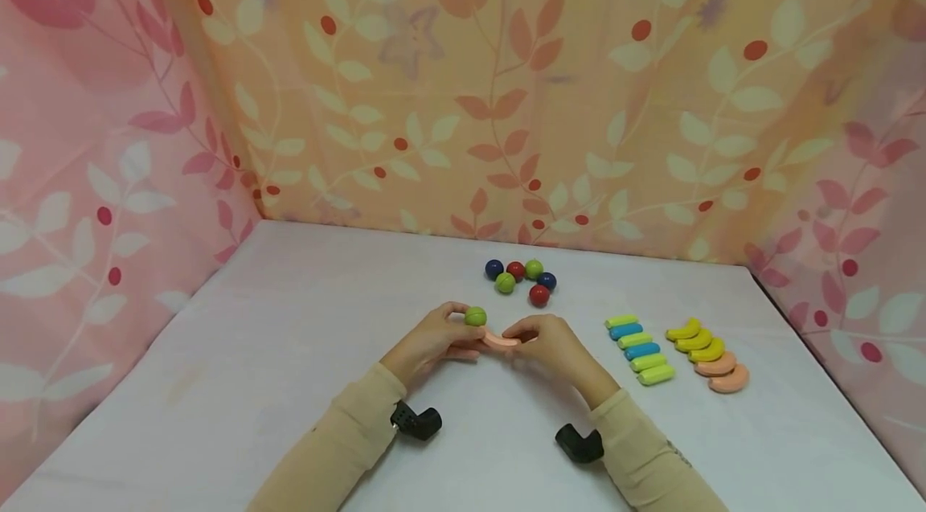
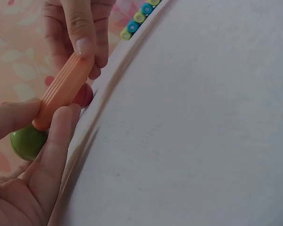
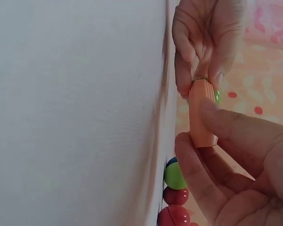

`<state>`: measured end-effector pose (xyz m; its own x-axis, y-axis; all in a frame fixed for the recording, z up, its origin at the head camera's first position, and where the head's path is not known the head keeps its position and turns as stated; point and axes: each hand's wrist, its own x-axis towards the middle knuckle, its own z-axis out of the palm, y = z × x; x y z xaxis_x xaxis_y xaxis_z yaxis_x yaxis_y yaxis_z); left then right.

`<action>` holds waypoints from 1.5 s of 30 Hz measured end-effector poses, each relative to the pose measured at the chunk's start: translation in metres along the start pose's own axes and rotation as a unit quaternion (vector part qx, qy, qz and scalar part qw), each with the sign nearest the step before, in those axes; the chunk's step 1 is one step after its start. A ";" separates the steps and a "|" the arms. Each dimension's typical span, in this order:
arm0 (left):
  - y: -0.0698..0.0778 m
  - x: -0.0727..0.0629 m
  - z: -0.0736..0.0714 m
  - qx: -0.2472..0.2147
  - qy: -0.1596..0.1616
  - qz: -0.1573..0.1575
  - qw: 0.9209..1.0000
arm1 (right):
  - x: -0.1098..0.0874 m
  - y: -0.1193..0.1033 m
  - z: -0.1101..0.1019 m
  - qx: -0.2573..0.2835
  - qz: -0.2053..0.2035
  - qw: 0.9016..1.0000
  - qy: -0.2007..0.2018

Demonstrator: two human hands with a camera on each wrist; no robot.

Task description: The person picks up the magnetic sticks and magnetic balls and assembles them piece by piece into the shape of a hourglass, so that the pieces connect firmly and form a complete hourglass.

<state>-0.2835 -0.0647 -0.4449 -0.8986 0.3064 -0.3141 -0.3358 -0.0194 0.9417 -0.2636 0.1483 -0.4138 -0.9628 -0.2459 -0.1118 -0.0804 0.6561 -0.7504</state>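
Note:
A curved, ribbed orange piece [image 1: 499,341] spans the gap between both hands above the white table. My left hand [image 1: 432,339] pinches its left end between thumb and finger. A green ball [image 1: 475,316] sits right by that end, beside the left fingertips; in the left wrist view the green ball [image 2: 28,142] shows just past the end of the orange piece [image 2: 63,89]. The opposite end is pinched by my right hand [image 1: 553,343], whose thumb lies along the ribbed side of the orange piece [image 3: 203,127] in the right wrist view.
Beyond the hands lie several blue, red and green balls [image 1: 538,296]. To the right is a slanted row of green and blue short tubes [image 1: 641,350]. Further right, yellow curved pieces [image 1: 693,339] and orange curved pieces [image 1: 729,379] line up. A floral curtain [image 1: 405,94] encloses the table.

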 end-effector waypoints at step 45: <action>0.001 0.003 -0.009 -0.035 0.018 -0.012 0.999 | 0.053 0.030 -0.044 0.054 0.088 0.994 0.042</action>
<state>-0.2890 -0.0728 -0.4461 -0.8990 0.2728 -0.3427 -0.3758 -0.0782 0.9234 -0.3283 0.1866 -0.4133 -0.9781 -0.0711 -0.1955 0.1143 0.6017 -0.7905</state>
